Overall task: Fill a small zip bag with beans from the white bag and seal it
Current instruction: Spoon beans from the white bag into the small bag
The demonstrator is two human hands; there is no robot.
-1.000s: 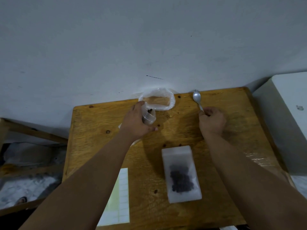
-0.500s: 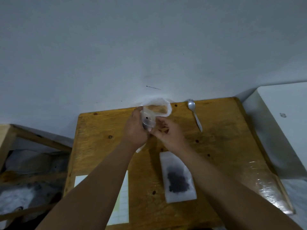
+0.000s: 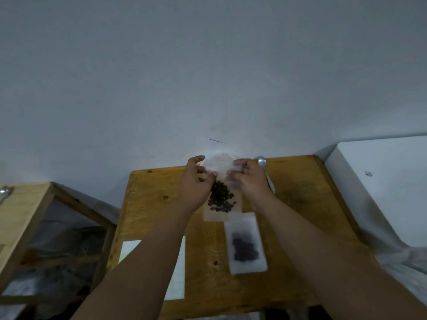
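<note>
Now the left hand (image 3: 196, 185) has a pinching grip on the top edge of the small zip bag (image 3: 221, 202), which hangs bean-laden above the bench (image 3: 300, 204). The right hand (image 3: 249, 181) has left the spoon (image 3: 262, 162) and pinches the opposite corner. Filling looks finished, so sealing comes next.

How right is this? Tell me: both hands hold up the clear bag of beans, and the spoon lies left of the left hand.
Wrong on the spoon: the head view shows it right of the right hand. That hand and the left hand do hold up the clear bag of beans.
</note>
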